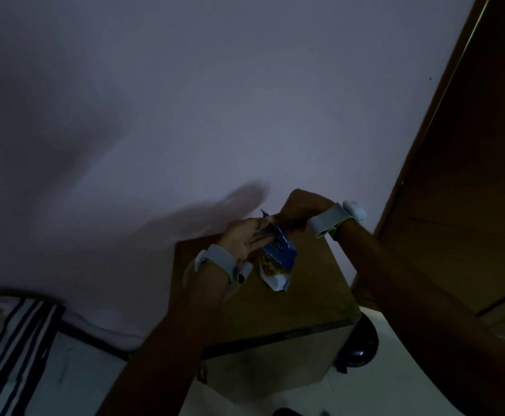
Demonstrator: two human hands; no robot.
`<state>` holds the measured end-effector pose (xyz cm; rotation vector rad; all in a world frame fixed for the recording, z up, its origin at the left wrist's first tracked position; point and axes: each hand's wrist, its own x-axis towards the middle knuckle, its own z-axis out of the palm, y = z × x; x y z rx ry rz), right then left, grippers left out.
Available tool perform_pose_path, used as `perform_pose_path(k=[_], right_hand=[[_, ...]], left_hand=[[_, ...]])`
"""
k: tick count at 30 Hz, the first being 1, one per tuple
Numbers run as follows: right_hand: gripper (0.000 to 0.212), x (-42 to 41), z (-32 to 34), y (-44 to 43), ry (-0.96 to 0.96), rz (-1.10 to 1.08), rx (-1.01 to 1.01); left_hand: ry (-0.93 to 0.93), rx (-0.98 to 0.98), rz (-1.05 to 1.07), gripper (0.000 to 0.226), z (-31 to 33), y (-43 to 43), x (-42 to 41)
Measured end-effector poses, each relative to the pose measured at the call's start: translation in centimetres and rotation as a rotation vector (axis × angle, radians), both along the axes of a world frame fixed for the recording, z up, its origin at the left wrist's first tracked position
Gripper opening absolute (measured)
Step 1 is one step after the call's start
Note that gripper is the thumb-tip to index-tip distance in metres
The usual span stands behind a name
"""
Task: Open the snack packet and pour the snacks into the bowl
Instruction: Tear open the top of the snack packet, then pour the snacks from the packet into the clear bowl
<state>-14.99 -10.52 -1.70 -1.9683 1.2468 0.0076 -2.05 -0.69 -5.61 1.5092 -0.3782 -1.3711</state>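
Note:
A blue and white snack packet [276,261] hangs above a small brown wooden table [305,295]. My left hand [243,237] grips the packet's upper left side. My right hand [297,210] pinches the packet's top edge from the right. Both wrists wear grey bands. A pale curved rim, possibly the bowl [189,273], peeks out under my left wrist, mostly hidden by the forearm. The scene is dim.
A pale wall fills the upper view. A dark wooden door or cabinet [470,175] stands on the right. Striped fabric [11,346] lies at the lower left. A dark round object [359,343] sits on the floor beside the table.

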Motion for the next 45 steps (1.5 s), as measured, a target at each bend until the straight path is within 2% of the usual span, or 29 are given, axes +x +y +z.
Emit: perform_pose_path(k=[2,4,6,8,10,13,14,15,17,19,21,23,25,27,29,33,36,40,45], right_hand=[[0.045,0.0,-1.2,-0.6,-0.058,0.051,-0.056],[0.044,0.2,-1.2,-0.4,-0.019,0.027,-0.1],[0.03,0.5,-0.5,0.5,0.054,-0.006,-0.116],[0.017,0.0,0.1,0.9,0.082,-0.02,-0.186],[0.029,1.1,0.7,1.9,0.114,-0.158,-0.222],[0.04,1.8,1.4,2.6,0.269,-0.382,-0.521],[0.037,2.3,1.7,3.0,0.317,-0.364,-0.575],[0.031,3.0,1.9,2.7,0.238,-0.223,-0.611],[0.025,2.4,2.8,3.1,0.12,-0.074,-0.517],[0.021,2.2,3.6,3.0,0.066,-0.114,-0.598],[0.022,1.7,3.8,2.7,0.037,-0.162,-0.662],[0.019,0.3,3.7,1.7,-0.161,-0.134,-0.544],[0.024,-1.2,3.5,1.5,-0.535,-0.219,-0.204],[0.034,-1.1,1.4,0.7,-0.784,-0.447,0.133],[0.033,-0.4,-1.8,0.0,-0.778,-0.583,0.383],[0.032,1.3,-6.5,0.9,-0.727,-0.611,0.838],[0.032,2.4,-7.6,1.6,-0.779,-0.632,0.91],[0.021,3.8,-9.0,0.5,-0.818,-0.708,0.916],[0.023,4.8,-10.4,-0.8,-0.821,-0.763,0.779]], left_hand=[[0.007,0.009,0.031,0.016,-0.3,-0.1,-0.1],[0.024,0.007,0.048,0.009,-0.5,-0.1,-0.2],[-0.008,-0.009,0.08,0.006,-0.3,-0.2,-0.3],[-0.119,-0.022,0.094,0.006,-0.1,-0.3,-0.2],[-0.33,-0.019,0.079,0.007,0.5,-0.2,0.4],[-0.931,-0.044,-0.017,0.007,1.5,0.2,1.9],[-1.059,-0.08,-0.059,0.007,2.1,0.2,2.1],[-1.141,-0.114,-0.087,0.014,2.5,0.0,2.3],[-1.184,-0.174,-0.126,0.034,3.2,-0.6,2.7],[-1.225,-0.237,-0.196,0.043,4.1,-1.0,3.3],[-1.366,-0.33,-0.245,0.032,5.0,-1.1,3.9],[-1.451,-0.418,-0.196,0.024,6.1,-1.1,3.9],[-1.396,-0.506,-0.1,0.028,6.8,-1.2,3.9],[-1.292,-0.561,-0.049,0.033,7.1,-1.4,4.1],[-1.19,-0.592,-0.011,0.033,7.3,-1.3,4.1],[-1.079,-0.647,0.02,0.033,6.9,-0.8,3.8],[-1.076,-0.631,0.015,0.034,5.9,-0.2,4.8],[-1.13,-0.626,0.028,0.013,5.0,1.4,6.7],[-1.154,-0.623,0.063,0.008,3.4,2.7,7.9]])
